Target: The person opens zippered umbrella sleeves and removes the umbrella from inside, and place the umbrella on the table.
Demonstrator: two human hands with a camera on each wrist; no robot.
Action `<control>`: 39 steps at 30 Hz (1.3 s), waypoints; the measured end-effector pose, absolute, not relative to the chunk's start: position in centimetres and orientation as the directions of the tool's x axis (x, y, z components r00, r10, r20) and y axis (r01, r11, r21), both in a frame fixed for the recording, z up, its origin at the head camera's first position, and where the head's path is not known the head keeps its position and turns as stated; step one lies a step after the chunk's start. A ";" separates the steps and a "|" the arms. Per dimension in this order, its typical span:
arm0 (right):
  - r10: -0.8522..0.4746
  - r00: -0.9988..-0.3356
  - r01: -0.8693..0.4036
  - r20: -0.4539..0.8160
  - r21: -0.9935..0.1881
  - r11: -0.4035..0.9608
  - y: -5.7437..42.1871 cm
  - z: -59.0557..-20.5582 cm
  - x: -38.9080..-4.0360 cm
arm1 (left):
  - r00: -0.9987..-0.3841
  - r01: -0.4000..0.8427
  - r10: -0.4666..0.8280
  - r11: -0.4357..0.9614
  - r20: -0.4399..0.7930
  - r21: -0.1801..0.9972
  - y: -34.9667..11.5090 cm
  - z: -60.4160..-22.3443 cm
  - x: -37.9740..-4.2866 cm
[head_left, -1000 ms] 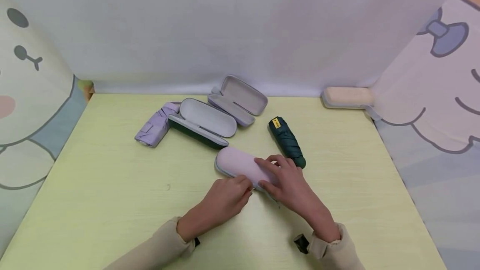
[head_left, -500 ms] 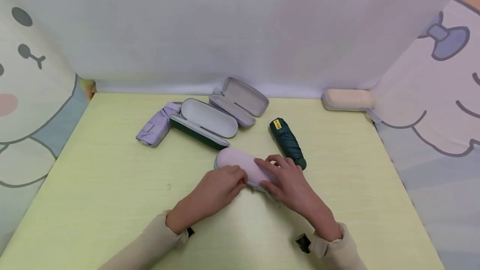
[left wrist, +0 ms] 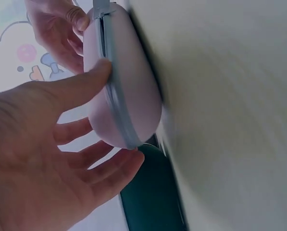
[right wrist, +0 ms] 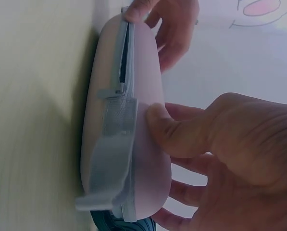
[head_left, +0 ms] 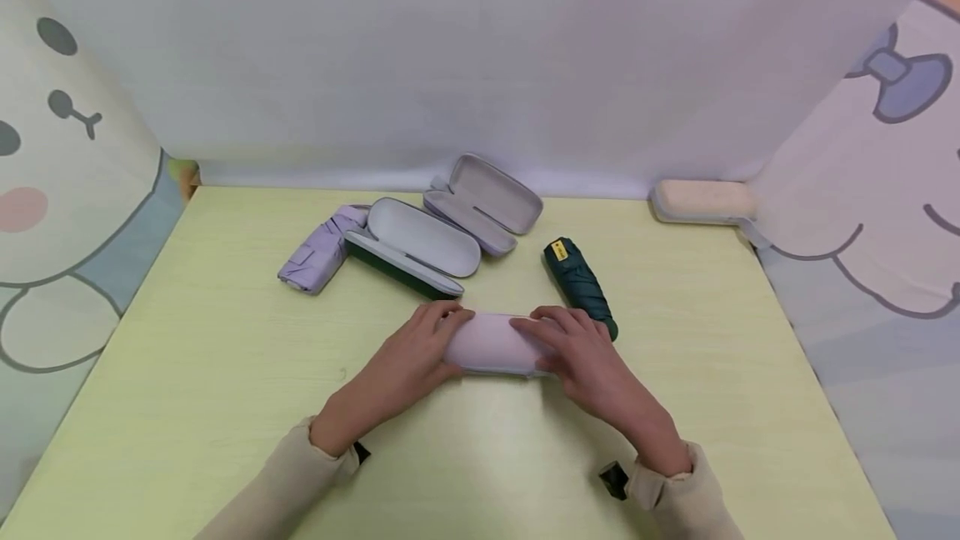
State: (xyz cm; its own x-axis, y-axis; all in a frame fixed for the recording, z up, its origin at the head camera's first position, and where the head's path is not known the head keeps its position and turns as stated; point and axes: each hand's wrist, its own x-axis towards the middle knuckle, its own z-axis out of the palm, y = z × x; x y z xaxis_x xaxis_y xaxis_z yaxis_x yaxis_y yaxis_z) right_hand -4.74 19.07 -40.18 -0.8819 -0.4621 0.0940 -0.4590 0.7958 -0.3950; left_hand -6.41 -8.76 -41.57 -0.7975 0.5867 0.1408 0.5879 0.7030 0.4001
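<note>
Left hand (head_left: 411,357) and right hand (head_left: 587,358) grip opposite ends of the pink case (head_left: 495,345) between them.

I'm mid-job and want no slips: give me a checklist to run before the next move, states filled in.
1. Left fingers on pink case: ok.
2. Right fingers on it: ok.
3. Zip fully closed: cannot tell, dark line showing.
4. Strap clear of right fingers: ok, apart in right wrist view.
5. Green umbrella clear of right fingers: cannot tell, near end beside them in head view.
6. Green case shut: not ok, open.
</note>
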 end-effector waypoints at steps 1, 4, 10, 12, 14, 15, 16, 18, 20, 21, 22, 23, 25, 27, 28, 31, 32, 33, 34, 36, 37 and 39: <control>-0.466 -0.880 -0.464 0.095 -0.392 0.795 19.1 -40.2 -4.8 | -0.798 0.580 0.590 0.695 0.124 0.426 -8.8 -41.7 -6.4; -0.469 -0.880 -0.461 0.079 -0.382 0.801 19.0 -40.1 -4.9 | -0.796 0.563 0.597 0.672 0.097 0.481 -9.0 -41.9 -6.5; -0.467 -0.884 -0.439 0.013 -0.363 0.822 18.9 -39.7 -4.9 | -0.791 0.555 0.606 0.647 0.090 0.522 -9.2 -42.3 -6.6; -0.471 -0.882 -0.437 -0.007 -0.359 0.824 18.9 -39.6 -5.0 | -0.790 0.554 0.607 0.641 0.091 0.531 -9.2 -42.3 -6.7; -0.474 -0.880 -0.437 -0.019 -0.357 0.826 19.0 -39.4 -5.0 | -0.787 0.560 0.608 0.633 0.104 0.534 -9.2 -42.5 -6.8; -0.476 -0.879 -0.439 -0.019 -0.356 0.825 19.1 -39.4 -5.0 | -0.787 0.560 0.607 0.631 0.109 0.537 -9.3 -42.5 -6.8; -0.477 -0.879 -0.441 -0.015 -0.355 0.824 19.1 -39.4 -5.0 | -0.787 0.562 0.606 0.628 0.114 0.539 -9.3 -42.6 -6.8; -0.478 -0.878 -0.448 0.000 -0.349 0.823 19.2 -39.4 -5.0 | -0.788 0.561 0.603 0.621 0.123 0.548 -9.3 -42.7 -6.9; -0.475 -0.880 -0.453 0.022 -0.340 0.824 19.2 -39.6 -4.9 | -0.795 0.547 0.596 0.622 0.114 0.559 -9.3 -42.8 -6.9; -0.473 -0.881 -0.456 0.034 -0.333 0.825 19.2 -39.7 -4.8 | -0.800 0.536 0.592 0.626 0.103 0.567 -9.4 -42.8 -6.9; -0.470 -0.882 -0.458 0.047 -0.325 0.827 19.2 -39.8 -4.7 | -0.805 0.524 0.587 0.629 0.092 0.575 -9.4 -42.8 -6.9; -0.467 -0.882 -0.461 0.059 -0.314 0.830 19.2 -39.9 -4.6 | -0.809 0.511 0.582 0.630 0.081 0.584 -9.4 -42.9 -6.9; -0.462 -0.883 -0.464 0.081 -0.292 0.836 19.2 -40.1 -4.3 | -0.818 0.488 0.572 0.637 0.057 0.597 -9.4 -42.9 -6.9; -0.455 -0.885 -0.463 0.097 -0.274 0.843 19.1 -40.2 -4.0 | -0.824 0.471 0.565 0.639 0.044 0.608 -9.4 -42.9 -6.9; -0.452 -0.886 -0.462 0.103 -0.265 0.846 19.1 -40.2 -3.9 | -0.825 0.466 0.563 0.639 0.040 0.612 -9.4 -42.9 -6.9; -0.439 -0.891 -0.454 0.117 -0.250 0.855 19.1 -40.2 -3.6 | -0.829 0.453 0.559 0.641 0.028 0.619 -9.4 -42.8 -6.9; -0.435 -0.892 -0.452 0.123 -0.249 0.857 19.1 -40.2 -3.5 | -0.829 0.449 0.558 0.642 0.023 0.621 -9.4 -42.8 -6.9; -0.432 -0.892 -0.451 0.129 -0.249 0.857 19.2 -40.2 -3.4 | -0.829 0.446 0.559 0.642 0.018 0.623 -9.4 -42.8 -6.9; -0.430 -0.892 -0.452 0.138 -0.248 0.857 19.2 -40.2 -3.3 | -0.830 0.441 0.557 0.644 0.013 0.625 -9.4 -42.8 -6.9; -0.426 -0.891 -0.453 0.159 -0.249 0.856 19.3 -40.0 -3.1 | -0.834 0.432 0.551 0.650 0.003 0.625 -9.5 -42.8 -6.9; -0.423 -0.890 -0.455 0.171 -0.250 0.855 19.4 -40.0 -2.9 | -0.836 0.428 0.549 0.652 0.000 0.626 -9.5 -42.9 -7.0; -0.422 -0.886 -0.460 0.193 -0.250 0.852 19.6 -39.8 -2.5 | -0.836 0.426 0.549 0.655 -0.005 0.625 -9.6 -42.9 -7.1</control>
State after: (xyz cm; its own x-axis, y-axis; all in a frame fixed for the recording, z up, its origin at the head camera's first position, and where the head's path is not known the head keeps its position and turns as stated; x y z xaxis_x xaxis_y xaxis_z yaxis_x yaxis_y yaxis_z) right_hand -2.49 19.55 -39.83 -0.8858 -0.4221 0.1928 -0.4604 0.8518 -0.2502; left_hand -7.11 -9.64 -42.88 -0.8361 0.5485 -0.0053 0.4255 0.6546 0.6248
